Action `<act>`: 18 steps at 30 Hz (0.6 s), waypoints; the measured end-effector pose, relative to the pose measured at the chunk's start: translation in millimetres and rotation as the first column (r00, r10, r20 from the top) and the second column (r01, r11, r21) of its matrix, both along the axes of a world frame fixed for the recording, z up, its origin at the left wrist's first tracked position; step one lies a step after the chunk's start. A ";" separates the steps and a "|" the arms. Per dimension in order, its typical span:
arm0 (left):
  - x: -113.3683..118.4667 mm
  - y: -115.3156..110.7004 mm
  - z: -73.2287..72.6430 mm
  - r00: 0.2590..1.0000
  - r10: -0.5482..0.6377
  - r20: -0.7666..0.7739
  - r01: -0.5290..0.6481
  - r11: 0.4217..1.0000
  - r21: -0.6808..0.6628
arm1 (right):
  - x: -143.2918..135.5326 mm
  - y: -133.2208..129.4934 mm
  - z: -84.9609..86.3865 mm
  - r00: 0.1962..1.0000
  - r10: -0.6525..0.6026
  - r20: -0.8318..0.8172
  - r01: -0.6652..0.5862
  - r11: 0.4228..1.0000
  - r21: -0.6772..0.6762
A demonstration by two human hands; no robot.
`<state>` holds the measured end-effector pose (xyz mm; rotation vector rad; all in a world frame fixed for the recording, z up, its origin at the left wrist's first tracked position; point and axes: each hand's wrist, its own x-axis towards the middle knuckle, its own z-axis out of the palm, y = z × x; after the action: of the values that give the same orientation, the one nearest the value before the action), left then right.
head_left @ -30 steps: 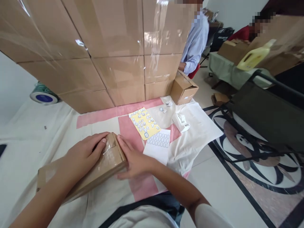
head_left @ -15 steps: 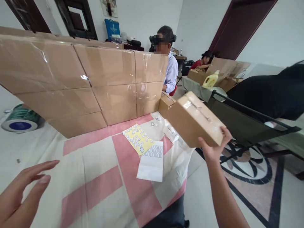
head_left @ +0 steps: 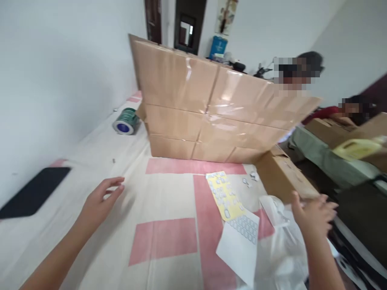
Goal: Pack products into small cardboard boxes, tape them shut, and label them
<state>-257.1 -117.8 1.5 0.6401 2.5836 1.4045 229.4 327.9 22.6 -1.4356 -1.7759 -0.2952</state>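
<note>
One brown cardboard box (head_left: 296, 171) is positioned at the table's (head_left: 165, 193) far R edge, and may be tipped off if pushed outward by the R hand (head_left: 315, 214), which is spread at the near end w/ no grip seen (contact can't be confirmed); the white dispenser (head_left: 273, 208), just beside, may also be knocked. The L hand (head_left: 101, 197) is held over the cloth, fingers loosely parted, nothing held. The box is seen as oblong, plain-sided, top closed, seam detail blurred.

Carton (head_left: 281, 181) partly hidden behind right grip (head_left: 313, 213)
</note>
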 end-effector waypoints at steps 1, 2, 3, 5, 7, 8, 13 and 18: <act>-21.2 2.0 -1.7 0.999 0.040 -0.030 -0.041 0.999 -0.012 | -22.9 -8.2 9.1 1.000 0.004 -0.011 -0.003 0.999 0.055; -44.0 5.5 -4.8 0.995 0.066 -0.068 -0.069 0.997 -0.038 | -51.4 -21.6 18.5 0.995 0.101 0.003 -0.100 0.989 0.107; -67.3 11.0 -8.5 0.991 0.096 -0.096 -0.102 0.993 -0.054 | -85.3 -39.8 28.0 0.966 0.257 0.039 -0.260 0.956 0.133; -112.6 29.4 -15.0 0.978 0.153 -0.145 -0.166 0.983 -0.080 | -167.3 -86.2 46.1 0.816 0.564 0.127 -0.577 0.808 0.119; -152.2 56.4 -16.7 0.961 0.187 -0.202 -0.211 0.972 -0.107 | -263.0 -136.9 61.7 0.554 0.818 0.159 -0.824 0.565 -0.035; -169.5 71.8 -15.3 0.955 0.185 -0.232 -0.217 0.968 -0.123 | -313.8 -161.0 68.3 0.376 0.915 0.145 -0.909 0.395 -0.131; -238.7 139.8 3.0 0.953 0.123 -0.278 -0.176 0.968 -0.176 | -556.1 -247.7 92.0 0.185 0.982 -0.044 -0.881 0.146 -0.449; -282.8 156.8 4.9 0.966 0.203 -0.161 -0.226 0.964 -0.138 | -688.3 -249.1 99.3 0.578 0.803 0.143 -0.577 0.527 -0.624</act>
<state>-539.9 39.0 6.4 0.4667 2.9191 1.2356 -458.9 78.8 121.8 -0.8292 -2.8113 0.3955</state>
